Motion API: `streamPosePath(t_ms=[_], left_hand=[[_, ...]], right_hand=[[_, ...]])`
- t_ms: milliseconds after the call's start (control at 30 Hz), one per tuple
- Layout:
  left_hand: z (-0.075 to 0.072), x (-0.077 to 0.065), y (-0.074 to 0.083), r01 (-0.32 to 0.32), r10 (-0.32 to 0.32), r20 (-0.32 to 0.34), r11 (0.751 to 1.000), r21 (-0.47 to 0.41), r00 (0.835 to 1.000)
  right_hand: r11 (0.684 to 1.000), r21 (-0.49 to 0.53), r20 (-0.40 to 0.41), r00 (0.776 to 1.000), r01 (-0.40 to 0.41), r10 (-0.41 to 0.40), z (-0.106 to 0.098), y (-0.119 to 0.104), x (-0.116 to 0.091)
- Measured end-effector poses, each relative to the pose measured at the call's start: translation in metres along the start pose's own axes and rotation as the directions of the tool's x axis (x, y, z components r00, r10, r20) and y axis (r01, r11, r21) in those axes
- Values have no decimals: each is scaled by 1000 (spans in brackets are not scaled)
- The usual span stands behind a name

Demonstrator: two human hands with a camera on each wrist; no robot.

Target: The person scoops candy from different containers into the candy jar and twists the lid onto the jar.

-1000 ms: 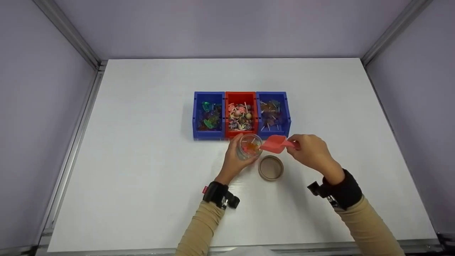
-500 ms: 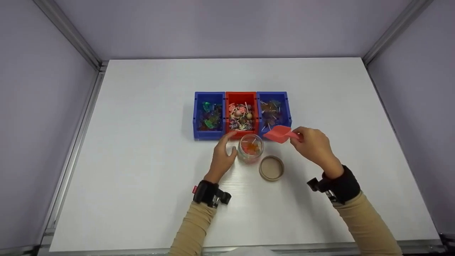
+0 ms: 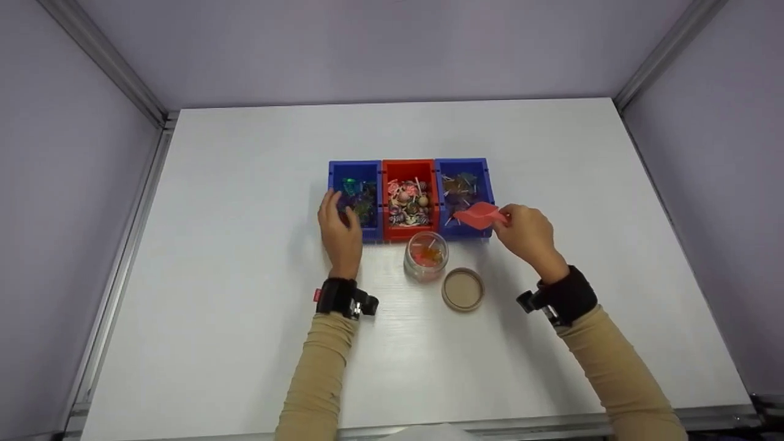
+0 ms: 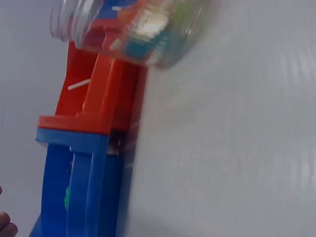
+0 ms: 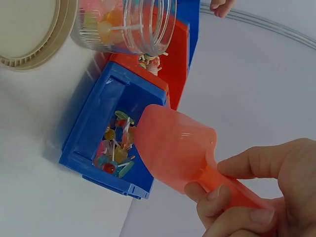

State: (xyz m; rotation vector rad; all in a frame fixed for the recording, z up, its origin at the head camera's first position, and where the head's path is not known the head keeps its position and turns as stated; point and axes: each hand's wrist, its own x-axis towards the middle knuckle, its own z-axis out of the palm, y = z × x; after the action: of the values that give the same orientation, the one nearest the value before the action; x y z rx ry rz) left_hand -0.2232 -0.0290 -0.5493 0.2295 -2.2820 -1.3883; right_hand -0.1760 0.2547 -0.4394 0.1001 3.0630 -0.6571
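Observation:
My right hand (image 3: 528, 236) grips a pink scoop (image 3: 476, 215) by its handle. The scoop is over the front of the right blue bin (image 3: 461, 162), where small lollipops (image 5: 118, 154) lie. At the left blue bin (image 3: 355, 164), my left hand (image 3: 342, 242) is over the front left corner, fingers relaxed and nothing in them. Between the hands stands an uncapped glass jar (image 3: 427, 256) with colourful candies low inside. In the left wrist view, only some fingertips show at the left edge.
Between the blue bins sits a red bin (image 3: 409, 163) of wrapped candies and lollipops. Right of the jar, a round beige lid (image 3: 463, 291) lies on the white table (image 3: 245, 343). Grey-purple walls (image 3: 392, 49) enclose the table's back and sides.
My left hand has let go of the jar and moved left to the left blue bin. My right hand has moved the scoop from beside the jar forward over the right blue bin.

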Motion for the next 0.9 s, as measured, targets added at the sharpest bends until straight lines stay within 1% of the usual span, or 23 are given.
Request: streamPosePath(t_ms=[67, 133, 200, 267, 333, 367, 433, 533, 667, 800, 900], left_hand=[[-2, 6, -6, 73, -73, 4, 997, -13, 997], [-3, 12, -9, 153, -152, 25, 987, -45, 988], [-4, 17, -13, 239, -235, 61, 968, -82, 970], [-5, 21, -14, 311, -300, 98, 943, -121, 949], [-7, 25, -16, 364, -347, 133, 921, -137, 928], [-7, 26, -17, 382, -362, 147, 913, -142, 920], [-9, 30, -19, 403, -379, 171, 905, -137, 910], [-10, 33, -23, 414, -386, 209, 903, -112, 898], [-11, 35, -26, 408, -379, 243, 909, -84, 893], [-12, 36, -28, 403, -371, 263, 911, -82, 891], [-12, 38, -27, 414, -376, 288, 906, -84, 881]], right_hand=[[1000, -9, 14, 1000, -13, 13, 1, 1, 4], [1000, -20, 30, 999, -20, 21, 2, 0, 7], [999, -33, 44, 999, -25, 26, 3, 0, 11], [999, -44, 61, 998, -25, 28, 3, 0, 15], [998, -56, 83, 996, -33, 37, 2, -1, 20], [997, -60, 97, 994, -39, 45, 1, -1, 22], [996, -65, 127, 990, -54, 62, -1, -3, 27], [994, -68, 168, 981, -85, 95, -4, -5, 35], [988, -90, 213, 966, -127, 144, -8, -11, 48], [974, -147, 263, 943, -171, 205, -12, -19, 61], [965, -183, 299, 925, -188, 236, -13, -24, 68]])
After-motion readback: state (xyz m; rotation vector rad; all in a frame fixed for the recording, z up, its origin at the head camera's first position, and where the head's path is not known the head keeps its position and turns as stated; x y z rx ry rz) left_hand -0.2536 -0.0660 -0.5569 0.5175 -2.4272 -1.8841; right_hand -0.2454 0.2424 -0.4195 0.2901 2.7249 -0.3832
